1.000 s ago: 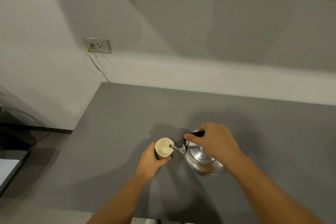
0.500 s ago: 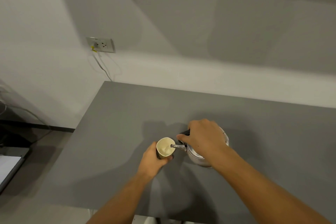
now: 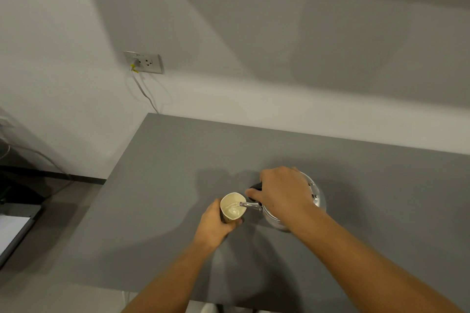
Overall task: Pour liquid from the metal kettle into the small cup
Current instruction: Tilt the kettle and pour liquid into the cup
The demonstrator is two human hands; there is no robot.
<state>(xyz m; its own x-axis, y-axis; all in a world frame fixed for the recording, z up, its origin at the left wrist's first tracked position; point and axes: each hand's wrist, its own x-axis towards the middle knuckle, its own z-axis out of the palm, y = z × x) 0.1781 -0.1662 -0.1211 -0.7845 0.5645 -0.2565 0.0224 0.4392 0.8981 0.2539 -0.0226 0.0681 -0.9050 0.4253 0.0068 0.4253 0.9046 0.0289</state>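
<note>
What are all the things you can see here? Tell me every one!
small cup: one, cream inside, on the grey table, held at its side, liquid landing in it
metal kettle: one, silver with a black handle, tilted right of the cup, spout over the cup's rim
table: one, grey, filling the lower middle and right
wall socket: one, pale, on the wall at upper left, with a plug in it
cable: one, white, hanging from the socket down behind the table
left hand: one, grip closed round the cup
right hand: one, grip closed on the kettle's handle
</note>
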